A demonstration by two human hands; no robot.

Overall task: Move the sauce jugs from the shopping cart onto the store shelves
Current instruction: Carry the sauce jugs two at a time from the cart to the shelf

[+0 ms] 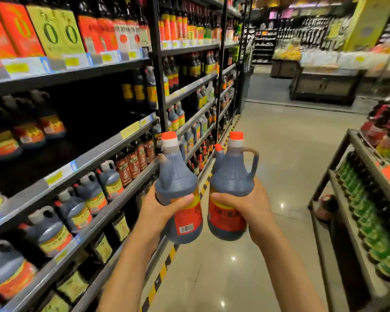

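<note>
Two dark sauce jugs with orange caps and red-yellow labels are held upright side by side in the aisle. My left hand (160, 206) grips the left jug (178, 188) around its body. The right jug (232, 183), its handle pointing right, is gripped low on its body by my right hand (248, 203). The store shelves (95, 154) run along the left, with similar jugs (52, 230) in rows. A dark gap shows on the middle shelf (88, 122). The metal cart (347, 181) stands at the right, loaded with bottles.
Green bottles (374, 221) fill the cart's lower tier, dark bottles (383, 127) its top. A yellow-black stripe (167, 260) marks the floor at the shelf base. The tiled aisle (279, 143) runs ahead toward display counters (324, 86) at the back.
</note>
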